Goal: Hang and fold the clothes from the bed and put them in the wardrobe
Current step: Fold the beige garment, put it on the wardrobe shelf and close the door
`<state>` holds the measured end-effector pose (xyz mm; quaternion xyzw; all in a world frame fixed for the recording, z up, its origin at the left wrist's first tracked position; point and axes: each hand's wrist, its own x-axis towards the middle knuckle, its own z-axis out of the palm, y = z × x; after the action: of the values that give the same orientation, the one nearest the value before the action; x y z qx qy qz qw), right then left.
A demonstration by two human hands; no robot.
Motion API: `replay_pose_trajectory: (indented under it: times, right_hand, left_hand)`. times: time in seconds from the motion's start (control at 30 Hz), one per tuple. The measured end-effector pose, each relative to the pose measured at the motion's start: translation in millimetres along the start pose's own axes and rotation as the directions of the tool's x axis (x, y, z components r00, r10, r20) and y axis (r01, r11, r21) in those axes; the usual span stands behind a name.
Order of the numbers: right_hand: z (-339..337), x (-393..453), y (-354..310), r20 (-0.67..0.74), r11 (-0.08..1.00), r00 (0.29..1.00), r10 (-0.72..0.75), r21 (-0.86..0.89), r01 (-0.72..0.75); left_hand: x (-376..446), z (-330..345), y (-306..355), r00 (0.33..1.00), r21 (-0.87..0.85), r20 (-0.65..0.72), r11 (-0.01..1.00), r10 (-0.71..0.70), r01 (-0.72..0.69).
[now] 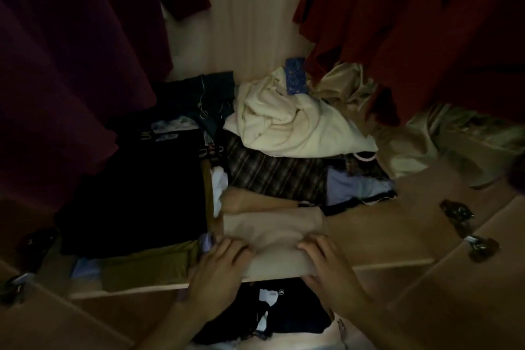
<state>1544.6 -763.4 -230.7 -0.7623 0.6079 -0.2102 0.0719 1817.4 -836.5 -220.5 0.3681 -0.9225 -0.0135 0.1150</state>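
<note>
A folded beige garment (272, 231) lies at the front of the wardrobe shelf (377, 224), its near edge over the shelf lip. My left hand (220, 261) grips its left front corner with curled fingers. My right hand (324, 257) grips its right front corner the same way. Both forearms reach in from below.
A black folded stack (136, 193) sits left of the beige garment, an olive piece (147, 264) in front of it. Behind are a plaid cloth (272, 173) and a crumpled cream garment (287, 122). Dark red clothes (397, 23) hang above. Door hinges (466, 224) at right.
</note>
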Motion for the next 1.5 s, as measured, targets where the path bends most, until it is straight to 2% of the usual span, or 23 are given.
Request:
replay_pose_trajectory:
  times: [0.1,0.2,0.37,0.47,0.6,0.67,0.73,0.87,0.93,1.03,1.13,1.33,1.5]
  right_hand:
    - [-10,4,5,0.01,0.998,0.998,-0.058,0.016,0.058]
    - [-11,15,9,-0.006,0.996,0.996,-0.09,0.009,0.09]
    - [-10,55,19,-0.015,1.0,1.0,0.005,0.015,-0.004]
    - [-10,69,19,0.03,0.998,0.997,0.066,-0.016,-0.066]
    - [-20,71,14,0.093,0.997,0.993,0.069,-0.042,-0.066]
    - [-26,66,11,0.076,0.996,0.993,0.085,-0.037,-0.083]
    - [-37,56,7,0.035,0.992,0.992,0.124,-0.038,-0.123]
    - [-73,35,-13,-0.003,0.98,0.982,0.186,-0.069,-0.186]
    - [-94,23,-27,-0.046,0.98,0.982,0.183,-0.063,-0.186]
    - [-128,-2,-48,-0.136,0.962,0.968,0.212,-0.146,-0.231]
    - [-151,-32,-55,-0.169,0.925,0.942,0.288,-0.204,-0.32]
    - [-186,-103,-54,-0.306,0.875,0.869,0.388,-0.175,-0.452]
    - [-217,-173,-60,-0.417,0.859,0.816,0.401,-0.138,-0.493]
  left_hand:
    - [5,-11,3,0.999,-0.033,0.048,0.999,0.005,-0.003]
    - [15,-11,6,1.0,0.004,0.024,1.0,0.002,-0.002]
    - [51,-2,3,0.991,0.079,-0.047,0.988,-0.126,0.13]
    - [63,-7,1,0.976,0.082,-0.003,0.973,-0.216,0.215]
    - [60,-13,-4,0.98,0.073,0.012,0.978,-0.198,0.197]
    - [60,-19,-4,0.985,0.015,-0.007,0.985,-0.171,0.171]
    - [67,-31,1,0.978,-0.129,-0.051,0.972,-0.203,0.195]
    - [90,-39,17,0.956,-0.275,-0.25,0.958,-0.154,0.083]
    - [101,-38,34,0.951,-0.358,-0.278,0.933,-0.137,0.03]
    - [109,-39,75,0.944,-0.455,-0.315,0.889,-0.103,-0.055]
    - [111,-48,121,0.947,-0.606,-0.316,0.78,-0.057,-0.155]
    - [113,-68,189,0.941,-0.587,-0.325,0.761,0.091,-0.277]
    - [101,-87,253,0.921,-0.53,-0.338,0.77,0.193,-0.356]
